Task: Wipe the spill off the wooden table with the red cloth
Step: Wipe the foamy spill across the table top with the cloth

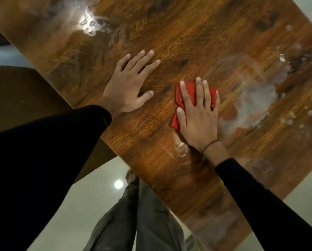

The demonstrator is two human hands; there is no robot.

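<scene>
Nearest the camera, the person's grey trousers (133,214) and a foot stand on the pale floor (97,205) below the table edge. Above them, both black sleeves reach onto the wooden table (196,33).

The right hand (196,115) lies flat on the red cloth (177,98), fingers straight and spread, pressing it down rather than gripping it. The cloth is bunched under the palm, showing only at the fingertips and along the thumb side. The left hand (129,84) rests open and flat on bare wood, just beside the cloth, steadying the body and holding nothing.

The spill (256,98) spreads as a milky smear with droplets just to the right of the cloth and on toward the far right edge. To do this stroke well, the person would likely keep the palm weight even over the cloth, sweep it rightward through the smear in overlapping passes, and draw liquid inward, away from the edge, so none runs off. Refolding to a dry face may help once the cloth is soaked.

Farther off, a second wet patch (91,24) glints near the far left, well apart from the hands.

How wet the cloth is cannot be told, since the hand covers most of it. The picture is blurred, so the smear's limits are uncertain, and the table's right side is cut off.
</scene>
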